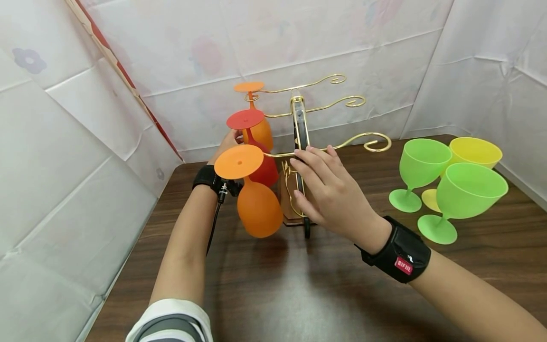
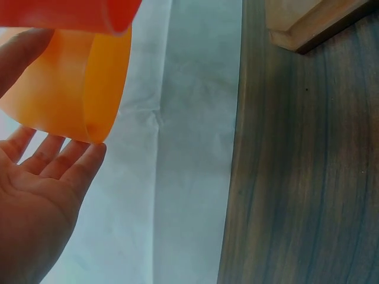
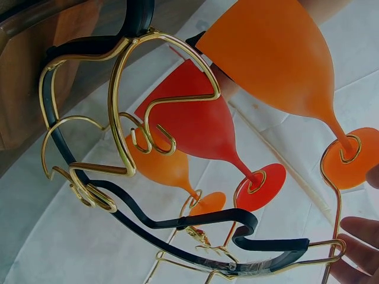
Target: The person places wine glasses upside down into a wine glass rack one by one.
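Observation:
A gold wire rack (image 1: 300, 124) with curled arms carries three plastic goblets upside down on its left side. At the back hangs an orange goblet (image 2: 62, 94); my left hand (image 2: 41, 195) holds its bowl, thumb on one side and fingers along the other. A red goblet (image 1: 266, 168) hangs in the middle and partly hides that hand in the head view. Nearest me is another orange goblet (image 1: 259, 209). My right hand (image 1: 335, 194) has its fingers extended at the rack's front arm and upright, holding no goblet.
Two green goblets (image 1: 425, 164) and a yellow goblet (image 1: 476, 151) stand upright on the right of the dark wooden table (image 1: 273, 285). The rack's right arms stick out bare toward them. White patterned sheeting (image 1: 273, 42) hangs behind and at both sides.

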The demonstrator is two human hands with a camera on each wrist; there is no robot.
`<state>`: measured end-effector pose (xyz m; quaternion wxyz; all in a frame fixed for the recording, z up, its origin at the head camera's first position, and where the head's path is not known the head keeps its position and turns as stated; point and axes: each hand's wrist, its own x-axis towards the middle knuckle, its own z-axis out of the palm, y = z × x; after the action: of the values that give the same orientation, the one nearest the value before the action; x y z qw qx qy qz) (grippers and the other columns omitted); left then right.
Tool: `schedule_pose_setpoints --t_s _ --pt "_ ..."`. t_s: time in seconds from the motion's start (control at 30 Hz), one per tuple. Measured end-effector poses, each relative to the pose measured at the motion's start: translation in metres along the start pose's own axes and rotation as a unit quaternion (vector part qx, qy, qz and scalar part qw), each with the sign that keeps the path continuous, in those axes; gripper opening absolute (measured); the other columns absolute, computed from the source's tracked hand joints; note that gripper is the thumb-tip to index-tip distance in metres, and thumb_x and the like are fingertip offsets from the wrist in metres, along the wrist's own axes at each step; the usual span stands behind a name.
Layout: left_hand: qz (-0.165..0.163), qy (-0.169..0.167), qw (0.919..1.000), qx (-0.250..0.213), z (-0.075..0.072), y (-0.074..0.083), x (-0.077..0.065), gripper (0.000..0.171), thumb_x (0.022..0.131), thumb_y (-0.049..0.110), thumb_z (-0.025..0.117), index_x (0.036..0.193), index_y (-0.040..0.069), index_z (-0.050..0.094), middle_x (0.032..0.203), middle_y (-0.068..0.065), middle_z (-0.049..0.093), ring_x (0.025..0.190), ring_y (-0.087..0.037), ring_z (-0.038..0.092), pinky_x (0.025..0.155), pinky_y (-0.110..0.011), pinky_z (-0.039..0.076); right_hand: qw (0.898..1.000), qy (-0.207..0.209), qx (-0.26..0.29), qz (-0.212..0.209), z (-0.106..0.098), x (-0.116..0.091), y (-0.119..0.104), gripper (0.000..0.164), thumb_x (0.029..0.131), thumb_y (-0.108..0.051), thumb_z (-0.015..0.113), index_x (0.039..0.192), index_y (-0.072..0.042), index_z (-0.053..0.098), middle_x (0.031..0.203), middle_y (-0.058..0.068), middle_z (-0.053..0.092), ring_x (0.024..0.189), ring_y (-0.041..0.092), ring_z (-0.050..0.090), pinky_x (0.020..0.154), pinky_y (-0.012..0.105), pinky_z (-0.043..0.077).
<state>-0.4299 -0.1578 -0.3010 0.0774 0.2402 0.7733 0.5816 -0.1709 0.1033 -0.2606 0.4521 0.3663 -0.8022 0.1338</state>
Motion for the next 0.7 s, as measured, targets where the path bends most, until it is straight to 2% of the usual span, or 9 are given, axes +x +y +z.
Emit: schedule_pose_setpoints --t_s 0.17,0.37,0.53,0.63,0.7 --pt "0.009 -0.019 0.9998 -0.003 -0.003 -0.005 0.003 0.079 0.086 0.000 0.062 0.150 0.014 0.016 0.145 -0.017 0.031 0.129 -0.034 0.038 0.106 -0.046 0.035 1.000 0.000 0.000 0.000 0.000 0.000 -0.001 0.044 0.085 -0.018 0.059 0.121 0.006 0.056 0.127 0.022 0.053 0.121 0.038 0.045 0.108 0.053 0.029" --pt "0.022 -0.026 0.9994 0.004 -0.003 -0.009 0.006 0.075 0.089 0.001 0.057 0.150 0.009 0.014 0.147 -0.022 0.029 0.126 -0.036 0.041 0.104 -0.044 0.038 1.000 -0.001 0.001 0.001 -0.001 0.001 -0.002 0.043 0.088 -0.020 0.054 0.122 0.006 0.056 0.128 0.021 0.052 0.121 0.038 0.045 0.108 0.053 0.029" --pt "0.026 -0.023 0.9993 -0.016 -0.003 -0.013 0.008 0.074 0.088 0.001 0.058 0.148 0.004 0.016 0.144 -0.025 0.030 0.112 -0.021 0.049 0.095 -0.032 0.043 1.000 0.001 0.000 0.000 0.000 0.001 -0.002 0.043 0.088 -0.020 0.055 0.122 0.006 0.056 0.128 0.021 0.052 0.121 0.038 0.045 0.108 0.053 0.029" --pt "0.018 -0.016 0.9993 -0.027 -0.002 -0.015 0.009 0.074 0.087 -0.002 0.056 0.148 0.003 0.015 0.144 -0.026 0.030 0.103 -0.011 0.049 0.089 -0.024 0.043 1.000 0.001 0.000 -0.001 -0.001 0.001 -0.002 0.043 0.087 -0.019 0.056 0.122 0.006 0.055 0.128 0.021 0.052 0.121 0.038 0.045 0.108 0.053 0.028" --pt "0.009 -0.010 0.9996 -0.025 0.000 -0.013 0.009 0.074 0.087 -0.003 0.054 0.148 0.002 0.014 0.144 -0.026 0.030 0.102 -0.009 0.048 0.087 -0.023 0.043 1.000 0.000 -0.001 0.000 -0.001 0.001 -0.002 0.043 0.087 -0.019 0.056 0.122 0.006 0.055 0.128 0.021 0.052 0.121 0.038 0.044 0.108 0.053 0.028"
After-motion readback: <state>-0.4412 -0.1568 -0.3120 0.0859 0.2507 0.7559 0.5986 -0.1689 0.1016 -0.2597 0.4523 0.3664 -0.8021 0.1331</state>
